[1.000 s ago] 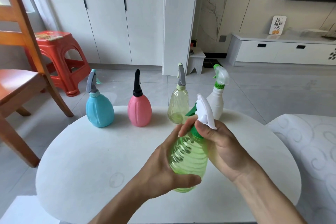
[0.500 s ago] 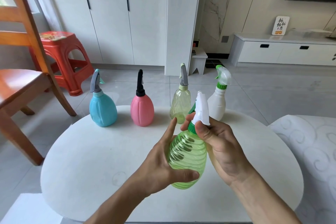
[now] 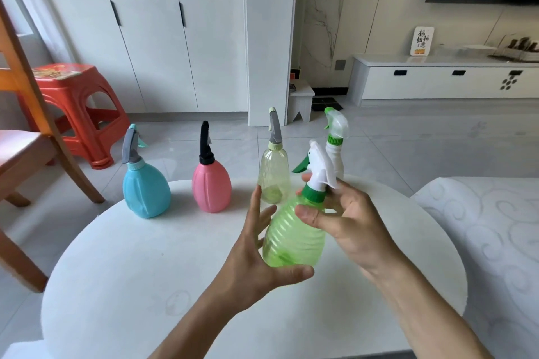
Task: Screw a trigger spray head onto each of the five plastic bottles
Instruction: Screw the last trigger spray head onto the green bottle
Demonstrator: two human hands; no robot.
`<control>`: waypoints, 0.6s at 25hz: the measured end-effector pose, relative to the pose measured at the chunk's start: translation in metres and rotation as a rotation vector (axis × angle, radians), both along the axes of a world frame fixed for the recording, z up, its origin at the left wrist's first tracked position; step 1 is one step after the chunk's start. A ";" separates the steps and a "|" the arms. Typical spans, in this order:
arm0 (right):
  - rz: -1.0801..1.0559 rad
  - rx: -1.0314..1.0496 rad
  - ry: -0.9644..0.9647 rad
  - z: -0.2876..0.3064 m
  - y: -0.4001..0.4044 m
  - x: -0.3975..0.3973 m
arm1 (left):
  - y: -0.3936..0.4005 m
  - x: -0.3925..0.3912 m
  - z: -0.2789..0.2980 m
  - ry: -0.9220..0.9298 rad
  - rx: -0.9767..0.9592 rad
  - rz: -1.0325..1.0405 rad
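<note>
A ribbed green bottle [image 3: 293, 237] is held above the round white table [image 3: 145, 271]. Its white trigger spray head [image 3: 319, 167] with a green collar sits on the neck. My left hand [image 3: 256, 259] cups the bottle's lower left side, thumb under the base and fingers spread. My right hand [image 3: 347, 221] grips the neck, thumb just under the collar. Along the table's far edge stand a blue bottle [image 3: 145, 191], a pink bottle [image 3: 211, 186], a clear yellowish bottle [image 3: 274, 181] and a white bottle [image 3: 335, 151], each with a spray head on.
A wooden chair [image 3: 26, 131] and a red plastic stool [image 3: 73, 108] stand at the left. A white patterned cushion [image 3: 490, 236] lies to the right of the table. White cabinets and a low TV unit line the far wall.
The green bottle has been lifted and moved slightly farther out. My left hand's fingers have loosened and spread. My right hand has shifted down from the spray head to the neck.
</note>
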State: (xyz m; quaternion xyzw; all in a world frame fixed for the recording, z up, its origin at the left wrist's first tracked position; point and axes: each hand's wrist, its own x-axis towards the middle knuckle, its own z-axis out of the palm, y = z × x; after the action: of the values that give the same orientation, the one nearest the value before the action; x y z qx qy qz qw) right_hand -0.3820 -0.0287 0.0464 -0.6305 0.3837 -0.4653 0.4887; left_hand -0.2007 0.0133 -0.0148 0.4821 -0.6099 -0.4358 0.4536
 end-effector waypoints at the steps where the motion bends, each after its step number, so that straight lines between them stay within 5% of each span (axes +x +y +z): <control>1: -0.071 -0.016 -0.032 0.005 -0.009 -0.016 | 0.000 0.000 -0.001 -0.024 0.006 0.042; 8: -0.671 -0.099 0.090 0.011 -0.110 -0.110 | -0.003 0.011 -0.016 -0.132 0.073 0.215; 15: -0.788 -0.051 0.366 -0.044 -0.180 -0.129 | -0.011 0.010 -0.024 -0.534 -0.096 0.145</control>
State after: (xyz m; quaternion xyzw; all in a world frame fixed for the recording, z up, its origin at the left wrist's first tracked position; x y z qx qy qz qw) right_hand -0.5112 -0.2092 0.0026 -0.5198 0.6637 -0.5062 0.1821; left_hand -0.1909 0.0027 -0.0386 0.6001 -0.6916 -0.2303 0.3294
